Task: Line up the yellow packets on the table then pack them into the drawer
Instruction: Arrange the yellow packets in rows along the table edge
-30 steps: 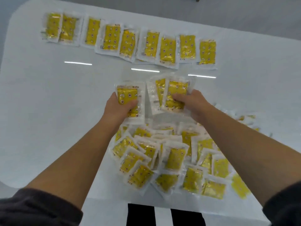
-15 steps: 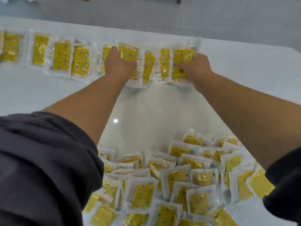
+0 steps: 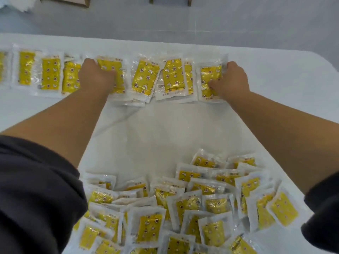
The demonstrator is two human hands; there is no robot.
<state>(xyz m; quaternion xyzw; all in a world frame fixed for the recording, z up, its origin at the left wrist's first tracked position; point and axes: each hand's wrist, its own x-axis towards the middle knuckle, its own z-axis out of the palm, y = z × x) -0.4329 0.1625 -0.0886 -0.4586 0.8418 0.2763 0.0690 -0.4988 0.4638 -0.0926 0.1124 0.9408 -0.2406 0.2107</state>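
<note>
Left hand [image 3: 95, 76] is clasping the left packet [image 3: 110, 65] in the far row, its thumb lying across the yellow face and its fingers curling over the far edge, their tips hiding behind the knuckles. Right hand [image 3: 231, 79] is gripping the right packet [image 3: 211, 74], the thumb pressing on the yellow panel while the fingers are wrapping round the packet's right edge. Whether either packet is resting fully on the table [image 3: 165, 129] or is being held slightly off it is hard to tell.

Both packets are sitting in the row of packets [image 3: 145, 77] running along the far side of the table. The right packet is forming its right end, and between the hands three or so packets are overlapping at slight tilts. Left of the left hand the row is running out of the picture, with the last packet cut off by the edge.

Nearer the person, a loose pile of packets [image 3: 150, 228] is spreading over the table, many half buried under others and the nearest ones cropped at the bottom. Dark sleeves [image 3: 33, 198] are covering part of the pile on both sides. Beyond the table, grey floor [image 3: 183, 19] is showing, with furniture legs [image 3: 169, 0] cut off at the top.
</note>
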